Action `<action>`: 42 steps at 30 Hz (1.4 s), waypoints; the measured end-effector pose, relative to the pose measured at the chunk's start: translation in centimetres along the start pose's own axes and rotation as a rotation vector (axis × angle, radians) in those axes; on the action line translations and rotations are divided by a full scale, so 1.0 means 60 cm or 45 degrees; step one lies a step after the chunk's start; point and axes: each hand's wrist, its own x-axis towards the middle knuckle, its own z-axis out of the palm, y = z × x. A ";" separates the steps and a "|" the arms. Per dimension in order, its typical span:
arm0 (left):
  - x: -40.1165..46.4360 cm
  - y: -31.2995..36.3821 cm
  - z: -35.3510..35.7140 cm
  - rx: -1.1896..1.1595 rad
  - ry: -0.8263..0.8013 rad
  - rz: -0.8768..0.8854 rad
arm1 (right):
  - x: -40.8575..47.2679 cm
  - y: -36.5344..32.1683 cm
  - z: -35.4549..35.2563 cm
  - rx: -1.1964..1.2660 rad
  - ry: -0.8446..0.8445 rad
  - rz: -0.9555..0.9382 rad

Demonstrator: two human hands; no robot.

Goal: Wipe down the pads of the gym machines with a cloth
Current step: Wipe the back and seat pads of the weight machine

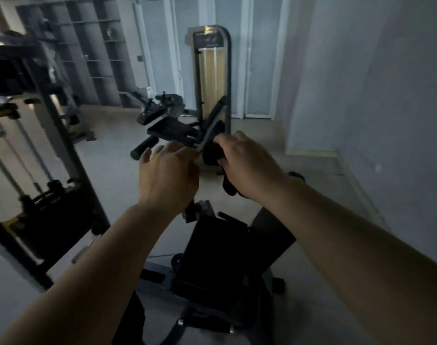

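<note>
While your right hand [247, 163] grips the dark cloth [212, 155] and your left hand [167, 175] hovers half-curled, empty, reach the seat pad [212, 260] at 6 o'clock.

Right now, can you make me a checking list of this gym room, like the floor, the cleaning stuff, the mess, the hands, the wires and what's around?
Surface: pale floor, bare where it shows.
Job's things: dark cloth; black pad just below; farther pad on the machine ahead.
Clutter: nothing seen.
Grippers: right hand grips the cloth; left hand is at its edge, grip unclear.
Cables: thin cables in the left frame.
Surroundings: shelves, glass doors, grey wall; dim light.
</note>
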 end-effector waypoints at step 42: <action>0.615 0.631 0.788 -0.335 -0.223 0.045 | 0.179 1.129 -0.047 0.064 -0.147 0.520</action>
